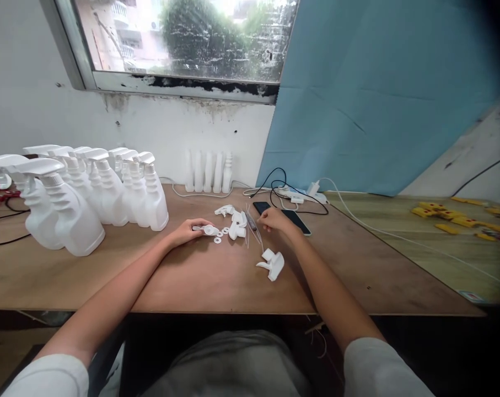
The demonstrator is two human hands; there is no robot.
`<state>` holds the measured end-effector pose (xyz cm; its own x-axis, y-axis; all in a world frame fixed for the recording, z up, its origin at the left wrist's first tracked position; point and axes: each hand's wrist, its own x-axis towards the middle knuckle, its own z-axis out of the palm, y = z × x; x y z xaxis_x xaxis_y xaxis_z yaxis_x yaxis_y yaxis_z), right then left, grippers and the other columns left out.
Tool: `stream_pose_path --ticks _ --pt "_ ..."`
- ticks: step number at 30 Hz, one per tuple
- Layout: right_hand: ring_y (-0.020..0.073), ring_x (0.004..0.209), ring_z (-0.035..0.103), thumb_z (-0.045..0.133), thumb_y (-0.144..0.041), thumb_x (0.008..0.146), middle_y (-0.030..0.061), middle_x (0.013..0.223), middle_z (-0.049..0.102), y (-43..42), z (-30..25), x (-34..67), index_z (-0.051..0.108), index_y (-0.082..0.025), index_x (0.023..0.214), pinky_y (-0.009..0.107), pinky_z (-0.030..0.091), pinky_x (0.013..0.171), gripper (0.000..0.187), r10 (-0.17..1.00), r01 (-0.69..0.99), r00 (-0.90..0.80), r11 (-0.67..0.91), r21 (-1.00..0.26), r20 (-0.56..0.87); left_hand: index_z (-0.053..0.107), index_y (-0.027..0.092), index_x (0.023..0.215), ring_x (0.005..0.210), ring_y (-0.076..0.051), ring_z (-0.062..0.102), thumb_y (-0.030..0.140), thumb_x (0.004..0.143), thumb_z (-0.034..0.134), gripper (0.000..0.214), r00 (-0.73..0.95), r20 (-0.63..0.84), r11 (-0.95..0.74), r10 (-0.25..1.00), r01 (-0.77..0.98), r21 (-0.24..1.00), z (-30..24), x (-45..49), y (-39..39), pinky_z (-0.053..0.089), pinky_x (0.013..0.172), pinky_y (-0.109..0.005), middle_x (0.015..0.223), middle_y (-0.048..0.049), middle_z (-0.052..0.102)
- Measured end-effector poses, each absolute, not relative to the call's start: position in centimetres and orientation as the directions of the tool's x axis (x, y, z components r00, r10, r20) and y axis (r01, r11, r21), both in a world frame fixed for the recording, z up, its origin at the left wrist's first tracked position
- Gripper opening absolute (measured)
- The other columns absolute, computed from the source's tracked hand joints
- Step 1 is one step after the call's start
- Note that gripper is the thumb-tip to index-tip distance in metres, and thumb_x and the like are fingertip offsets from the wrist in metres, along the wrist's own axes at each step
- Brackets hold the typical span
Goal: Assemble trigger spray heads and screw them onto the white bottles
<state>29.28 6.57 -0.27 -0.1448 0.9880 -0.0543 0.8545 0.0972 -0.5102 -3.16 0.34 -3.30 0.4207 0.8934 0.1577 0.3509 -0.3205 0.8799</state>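
Note:
My left hand (187,231) is closed round a white spray trigger head (209,230) near the middle of the table. Small white ring washers (217,240) lie just right of it. More white trigger heads (237,225) are heaped beyond the washers. My right hand (272,219) hovers by thin clear tubes (248,229) and a slim grey tool (252,223), its fingertips pinched together. What sits between those fingertips, if anything, is too small to make out. Closer to the front edge, a separate trigger head (272,264) rests with a tube.
White spray bottles (78,220) crowd the table's left side. Several white bottles (208,172) stand along the wall. Behind my right hand lie dark phones (297,221), a power strip (299,194) and cables. Yellow parts (448,214) cover the far right surface.

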Motion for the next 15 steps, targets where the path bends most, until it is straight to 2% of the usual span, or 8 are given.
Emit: stream_pose_path --ticks 4,7,10,12,15 --pt "0.0070 0.038 0.054 0.062 -0.017 0.081 0.0013 0.052 0.061 6.05 -0.82 28.85 0.061 -0.011 0.063 0.015 0.034 0.038 0.019 0.967 0.864 -0.168 0.051 -0.501 -0.191 0.072 0.017 0.100 0.084 -0.020 0.060 0.031 0.073 0.060 0.032 0.360 0.199 -0.329 0.912 0.348 0.878 -3.14 -2.84 0.22 0.046 0.068 -0.024 0.099 -0.0050 0.070" --pt "0.0071 0.038 0.054 0.063 -0.018 0.081 0.0012 0.053 0.062 6.01 -1.10 28.50 0.062 -0.011 0.067 0.015 0.037 0.038 0.015 0.964 0.872 -0.145 0.019 -0.489 -0.221 0.071 0.017 0.098 0.066 -0.014 0.056 0.030 0.074 0.057 0.031 0.348 0.168 -0.295 0.922 0.352 0.888 -3.26 -2.70 0.25 0.040 0.055 -0.022 0.087 -0.0037 0.069" --pt "0.0068 0.039 0.055 0.067 -0.019 0.079 0.0021 0.053 0.063 6.07 -1.16 28.38 0.063 -0.010 0.070 0.015 0.040 0.041 0.014 0.966 0.884 -0.101 -0.022 -0.466 -0.236 0.069 0.018 0.102 0.049 -0.009 0.044 0.031 0.076 0.055 0.032 0.362 0.109 -0.248 0.926 0.366 0.897 -3.60 -2.73 0.39 0.030 0.045 -0.021 0.077 -0.0018 0.066" --pt "0.0081 0.038 0.054 0.069 -0.019 0.076 0.0033 0.050 0.061 5.99 -0.99 28.41 0.063 -0.008 0.066 0.017 0.042 0.042 0.016 0.962 0.900 -0.061 -0.062 -0.432 -0.266 0.069 0.019 0.104 0.051 -0.010 0.046 0.033 0.077 0.055 0.033 0.357 0.105 -0.243 0.928 0.369 0.897 -3.83 -2.79 0.57 0.031 0.046 -0.021 0.080 -0.0021 0.067" --pt "0.0119 0.036 0.055 0.069 -0.017 0.072 0.0058 0.045 0.059 5.64 -0.55 28.43 0.063 -0.006 0.061 0.021 0.044 0.042 0.017 0.945 0.918 -0.006 -0.125 -0.376 -0.328 0.068 0.019 0.104 0.073 -0.016 0.058 0.032 0.077 0.055 0.032 0.329 0.153 -0.280 0.932 0.382 0.881 -4.01 -2.86 0.95 0.042 0.060 -0.023 0.096 -0.0036 0.069"
